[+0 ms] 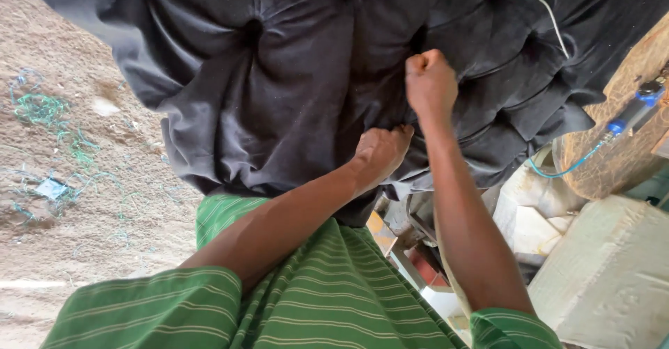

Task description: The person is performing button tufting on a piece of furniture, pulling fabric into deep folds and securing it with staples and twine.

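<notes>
Your left hand (380, 152) pinches a fold of the dark tufted fabric (279, 77), its grip closed on it. Your right hand (431, 81) is a closed fist pressed against the fabric just above.

Floor (104, 203): bare sandy ground fills the left half of the frame, lit by even daylight. Tangles of green thread (42, 109) lie scattered across it at upper and middle left, with a small pale blue scrap (52, 189) among them. At right, a rough wooden block (627, 154) stands at the frame edge; a blue air tool (637, 109) with a thin blue hose (571, 168) rests against it. Pale foam blocks (606, 272) occupy the lower right.
</notes>
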